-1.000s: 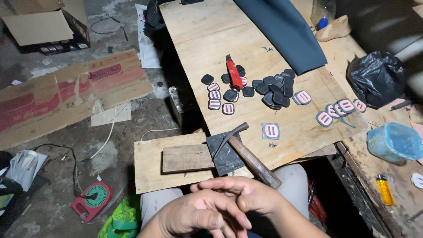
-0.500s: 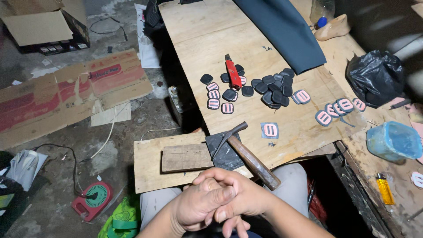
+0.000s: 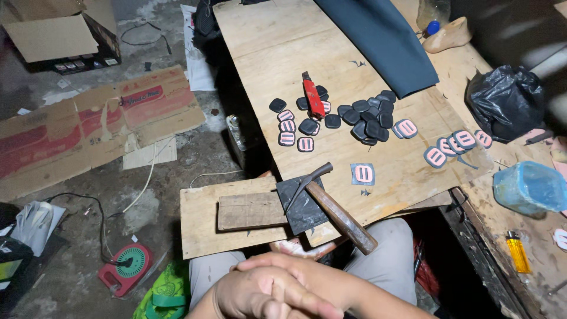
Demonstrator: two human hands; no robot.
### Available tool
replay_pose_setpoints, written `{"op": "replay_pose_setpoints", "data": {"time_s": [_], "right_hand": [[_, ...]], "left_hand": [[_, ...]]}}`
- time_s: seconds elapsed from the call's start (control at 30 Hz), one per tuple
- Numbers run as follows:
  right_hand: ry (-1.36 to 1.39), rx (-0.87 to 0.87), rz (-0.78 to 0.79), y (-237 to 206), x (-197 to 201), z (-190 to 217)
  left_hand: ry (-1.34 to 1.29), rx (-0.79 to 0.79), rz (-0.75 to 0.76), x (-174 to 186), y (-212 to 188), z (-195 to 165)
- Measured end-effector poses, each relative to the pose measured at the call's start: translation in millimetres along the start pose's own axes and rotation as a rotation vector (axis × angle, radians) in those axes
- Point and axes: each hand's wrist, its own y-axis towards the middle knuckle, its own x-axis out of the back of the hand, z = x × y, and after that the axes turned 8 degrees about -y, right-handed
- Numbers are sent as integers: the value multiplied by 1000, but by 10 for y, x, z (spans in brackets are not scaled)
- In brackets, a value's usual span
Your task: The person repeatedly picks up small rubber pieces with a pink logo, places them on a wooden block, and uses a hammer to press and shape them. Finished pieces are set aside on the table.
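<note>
At the far left a flattened cardboard sheet (image 3: 88,127) lies on the concrete floor, and nearer sits a red cable reel (image 3: 125,267) with its cord trailing off. Right of that, a plywood board (image 3: 204,221) rests across the person's lap, carrying a small wooden block (image 3: 251,211) and, touching its right end, a dark anvil plate (image 3: 305,204). A hammer (image 3: 331,204) lies across that plate, head on the metal and wooden handle pointing near-right.

At the near edge the left hand (image 3: 254,292) and right hand (image 3: 313,280) are clasped together, fingers folded over one another — they hold no tool, and whether anything small is enclosed cannot be told. The hammer handle is the closest thing, just beyond the knuckles.

Farther and rightward, on the larger plywood table (image 3: 277,47), one pink-slotted buckle piece (image 3: 363,173) lies alone near the hammer; beyond it are a red utility knife (image 3: 313,97) and a heap of dark leather pieces (image 3: 366,115). A row of pink-faced pieces (image 3: 455,145) sits to the right, then a blue plastic container (image 3: 528,188) and a yellow lighter (image 3: 517,251).

A clean strike here would likely want the piece centred flat on the plate, the handle gripped low.
</note>
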Motion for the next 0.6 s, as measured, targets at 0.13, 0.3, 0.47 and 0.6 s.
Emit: {"op": "replay_pose_setpoints", "data": {"time_s": [0.13, 0.3, 0.47, 0.6], "right_hand": [[32, 98, -123, -71, -49, 12], [-19, -18, -127, -37, 91, -44], [115, -22, -470, -221, 684, -76], [-19, -149, -735, -542, 1270, -215]], "left_hand": [[336, 4, -144, 72, -118, 14], [149, 32, -424, -133, 80, -90], [678, -637, -501, -534, -149, -722], [193, -809, -1030, -480, -556, -1283]]}}
